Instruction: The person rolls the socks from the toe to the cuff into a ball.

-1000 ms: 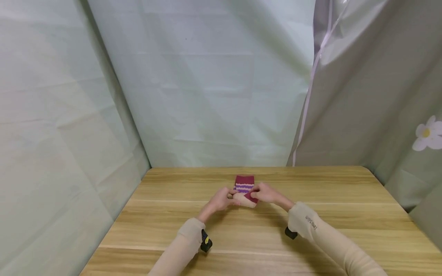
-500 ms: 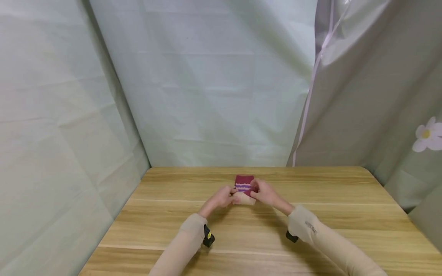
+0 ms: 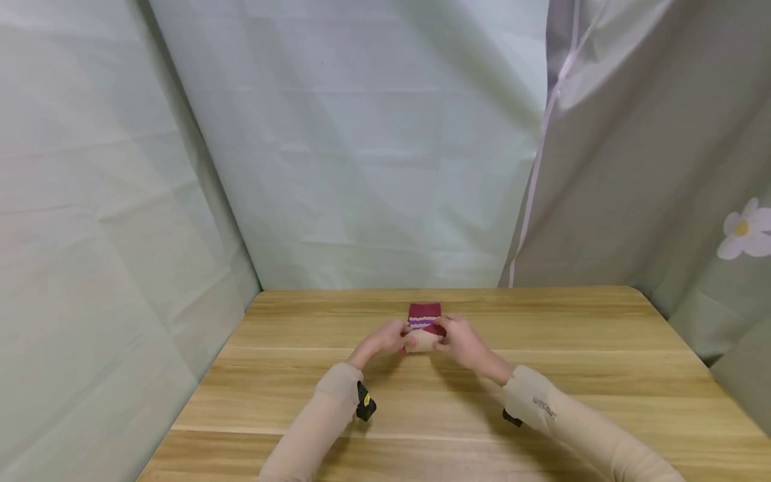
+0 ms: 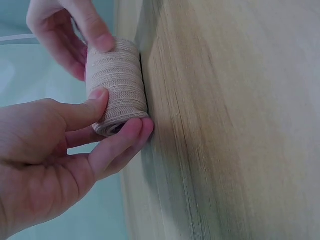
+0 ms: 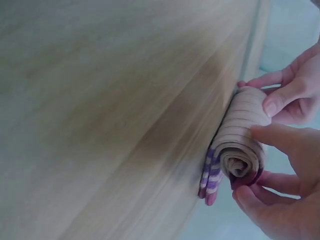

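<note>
A pair of socks [image 3: 424, 310] lies on the table, partly rolled up: beige ribbed knit forms the roll, and a flat maroon end with purple and white stripes points away from me. My left hand [image 3: 388, 338] pinches the roll's left end, thumb on top and fingertips at the lower edge, as the left wrist view shows on the beige roll [image 4: 117, 82]. My right hand [image 3: 466, 345] grips the other end. In the right wrist view the spiral end of the roll [image 5: 237, 122] faces the camera, with a maroon edge between the right fingers and two striped layers [image 5: 212, 175] beneath.
The wooden table [image 3: 542, 328] reaches back to a pale hanging curtain [image 3: 385, 167]. A grey curtain with a white flower [image 3: 747, 229] hangs at the right. Black wrist devices [image 3: 365, 402] sit under both beige sleeves.
The beige roll has moved slightly away from me and looks more compact. The maroon flap at the right has been tucked down as the right hand shifted its fingers over the roll.
</note>
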### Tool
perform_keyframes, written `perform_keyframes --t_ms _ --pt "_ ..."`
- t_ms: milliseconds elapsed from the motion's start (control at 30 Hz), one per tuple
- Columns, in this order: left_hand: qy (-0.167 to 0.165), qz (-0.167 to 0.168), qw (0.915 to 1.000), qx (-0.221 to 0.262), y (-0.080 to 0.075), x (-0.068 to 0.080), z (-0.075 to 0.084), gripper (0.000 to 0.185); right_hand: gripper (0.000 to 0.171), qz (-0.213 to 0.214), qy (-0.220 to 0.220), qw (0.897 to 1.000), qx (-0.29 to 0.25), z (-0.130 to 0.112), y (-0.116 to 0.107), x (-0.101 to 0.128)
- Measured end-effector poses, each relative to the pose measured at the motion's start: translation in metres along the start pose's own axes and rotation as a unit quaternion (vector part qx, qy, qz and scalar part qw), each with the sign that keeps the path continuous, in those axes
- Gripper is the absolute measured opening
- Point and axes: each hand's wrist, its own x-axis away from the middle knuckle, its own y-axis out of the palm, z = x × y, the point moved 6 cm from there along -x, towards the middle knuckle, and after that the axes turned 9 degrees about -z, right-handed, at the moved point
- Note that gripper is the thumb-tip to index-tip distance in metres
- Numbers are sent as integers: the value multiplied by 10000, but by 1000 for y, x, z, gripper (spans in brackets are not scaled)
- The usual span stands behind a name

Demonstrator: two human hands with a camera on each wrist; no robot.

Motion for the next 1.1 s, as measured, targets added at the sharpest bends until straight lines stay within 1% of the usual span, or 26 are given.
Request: perform_keyframes --t_ms 67,133,233,300,367,467,633,767,833,867,900,1033,1067,1100 --pt "-25 -24 10000 19 0 -1 -1 31 49 -174 -31 9998 -33 2 5 -1" --pt "-17 -31 10000 -25 -1 -1 0 31 52 -321 -75 9995 27 5 10 -3" --pt "95 -2 9997 -231 -1 -2 1 26 47 -466 -191 9986 171 7 14 -6" --pt "149 48 9992 -357 -1 -3 2 22 38 -545 -310 9979 177 8 15 -8" --pt "190 127 9989 -399 -1 -3 1 16 31 -636 -417 9970 154 8 15 -10" --pt "230 245 9989 -331 -1 -3 0 16 24 -838 -515 9950 186 8 14 -13" --pt "356 374 9982 -308 1 -3 -1 18 21 -1186 -449 9914 311 10 16 -14" --pt "292 354 9986 -266 3 -2 0 18 21 -1418 -432 9886 245 9 16 -14" --pt "274 304 9988 -257 3 -2 2 18 25 -1561 -509 9863 181 7 15 -14" --pt "277 279 9989 -251 2 -2 2 19 28 -1618 -566 9851 158 6 15 -14" --pt "313 262 9988 -257 2 -2 3 21 27 -1678 -575 9841 104 5 15 -14" --pt "412 214 9987 -191 2 -2 3 37 12 -1945 -403 9800 -113 7 15 -14" --pt "414 210 9988 -121 2 -2 2 41 11 -1998 -318 9792 -146 9 15 -15" --pt "392 208 9990 -58 2 -2 1 45 16 -2027 -280 9787 -157 10 15 -15"
